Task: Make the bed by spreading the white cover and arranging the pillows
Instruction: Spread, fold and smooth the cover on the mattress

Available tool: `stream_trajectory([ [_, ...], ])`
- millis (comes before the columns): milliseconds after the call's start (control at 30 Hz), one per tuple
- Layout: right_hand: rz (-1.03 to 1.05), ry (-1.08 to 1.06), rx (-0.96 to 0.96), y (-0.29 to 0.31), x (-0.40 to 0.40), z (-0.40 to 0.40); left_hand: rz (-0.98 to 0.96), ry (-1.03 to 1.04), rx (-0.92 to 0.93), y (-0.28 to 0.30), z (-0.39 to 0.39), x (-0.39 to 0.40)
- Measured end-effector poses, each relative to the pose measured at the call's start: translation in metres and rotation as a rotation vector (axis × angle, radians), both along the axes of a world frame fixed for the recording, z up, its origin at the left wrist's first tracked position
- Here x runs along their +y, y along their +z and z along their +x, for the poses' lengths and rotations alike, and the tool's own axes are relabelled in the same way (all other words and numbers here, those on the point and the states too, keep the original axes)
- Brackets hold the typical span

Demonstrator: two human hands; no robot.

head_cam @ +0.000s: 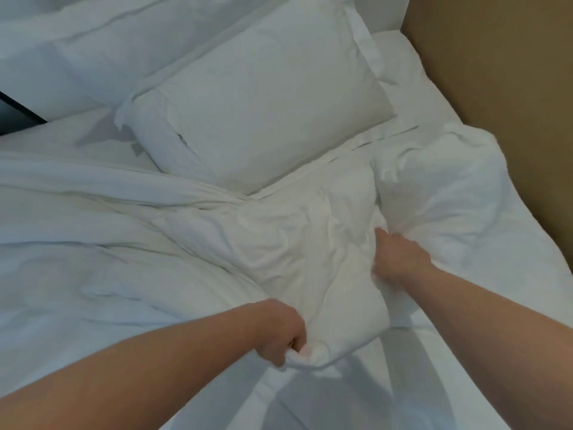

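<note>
The left hand [280, 332] is curled tight round a bunched corner of the white cover [310, 265], low and near the person. The right hand [395, 257] is dug into a fold of the same cover further up; its fingers look curled into the cloth, though the tips are hidden by it.

This looks like the spreading step, barely begun: the cover lies crumpled in a heap across the middle of the bed, with bare sheet [465, 352] showing to the right. The next move probably calls for lifting both handfuls, finding the true edge, and drawing it flat and square, short of the pillows.

Counted: two hands, one cover. One pillow [263, 110] lies at an angle just beyond the heap; a second pillow [102, 54] is behind it. A brown wall [502, 72] runs along the right.
</note>
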State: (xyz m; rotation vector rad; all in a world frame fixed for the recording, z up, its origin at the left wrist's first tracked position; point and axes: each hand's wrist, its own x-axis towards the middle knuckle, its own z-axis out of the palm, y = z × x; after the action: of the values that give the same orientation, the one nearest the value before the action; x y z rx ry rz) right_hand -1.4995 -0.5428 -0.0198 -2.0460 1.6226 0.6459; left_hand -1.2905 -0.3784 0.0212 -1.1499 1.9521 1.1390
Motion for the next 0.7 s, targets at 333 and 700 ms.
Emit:
stream_trajectory([
  [333, -0.362, -0.025, -0.333, -0.012, 0.011, -0.034, -0.599, 1.049, -0.141, -0.036, 0.116, -0.145],
  [700, -0.153, -0.299, -0.222, -0.066, -0.063, -0.031, -0.590, 0.795, -0.324, -0.123, 0.113, -0.081],
])
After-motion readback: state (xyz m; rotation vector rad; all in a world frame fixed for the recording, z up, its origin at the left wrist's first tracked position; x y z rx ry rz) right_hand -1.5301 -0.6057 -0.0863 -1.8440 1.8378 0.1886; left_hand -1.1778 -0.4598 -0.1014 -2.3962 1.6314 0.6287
